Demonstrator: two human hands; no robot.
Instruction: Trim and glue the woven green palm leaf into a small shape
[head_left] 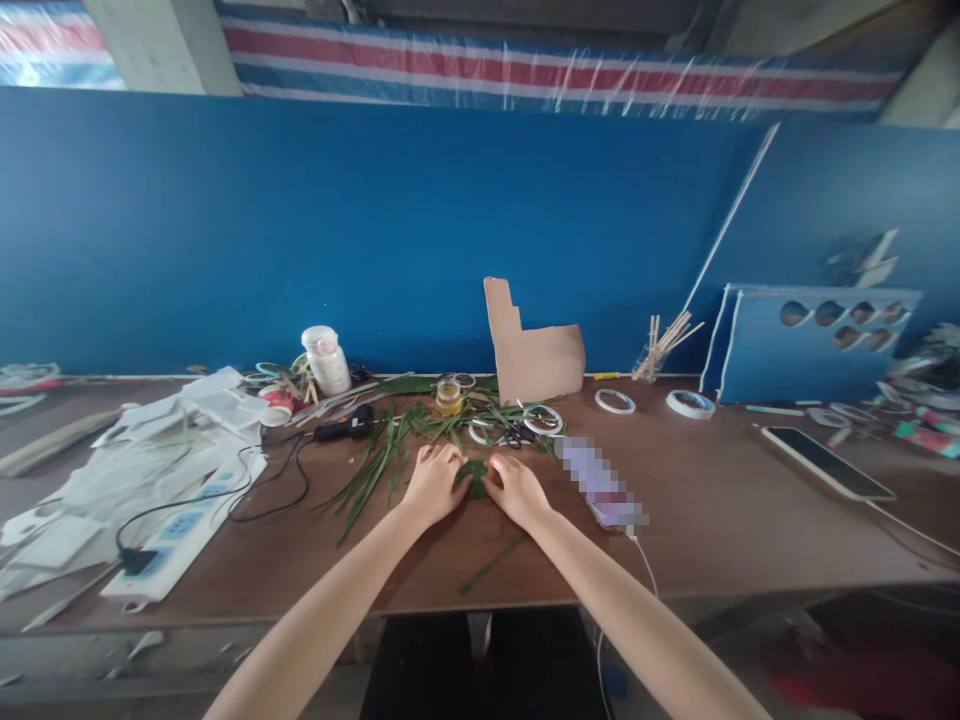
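A small flat green piece [474, 480], which looks made of leaf strips, lies on the brown table between my two hands. My left hand [436, 484] holds its left edge, with fingers bent and the thumb on the near side. On the opposite edge, my right hand [517, 488] grips it with curled fingers. Loose green leaf strips [379, 465] spread out to the left, and a single strip [491, 565] lies nearer the front edge. Just beyond my hands are a small jar of yellow liquid [449, 398] and a white tape roll [542, 420].
At left, a power strip [176, 545] sits beside white scraps [127, 470]; a black-handled tool [343, 428] trails a cord. A cardboard cutout [536, 358] leans against the blue partition [405, 230]. A cabled phone [600, 480] lies right of my hands, another phone [825, 462] farther right.
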